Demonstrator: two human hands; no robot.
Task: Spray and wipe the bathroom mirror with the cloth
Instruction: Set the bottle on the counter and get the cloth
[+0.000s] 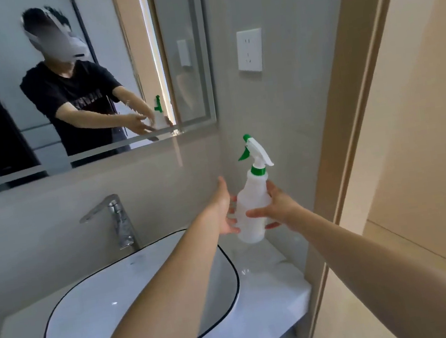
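Big mirror (74, 75) up on the grey wall, top left, showing a person in a black shirt with both arms out. White surface (275, 282) down below, running to the right corner by the tan door frame. White sink (93, 316) with a thin black rim set on that surface, under the mirror. Shiny tap (118, 220) behind the sink, standing up against the wall. White wall socket (250, 50) up on the right, beside the mirror.

White spray bottle (253, 207) with a green collar, green trigger and green tip, held up in the air above the back right corner of the surface, not touching it. Standing almost straight, a little tilted, nozzle facing left toward the mirror. Same bottle seen small in the mirror, low on the right side.

Left hand (226, 211) on the left side of the bottle, fingers mostly straight and spread, touching it. A wide, loose grip. Right hand (276, 207) on the right side, thumb across the front and fingers curled round the back, holding the bottle's body.
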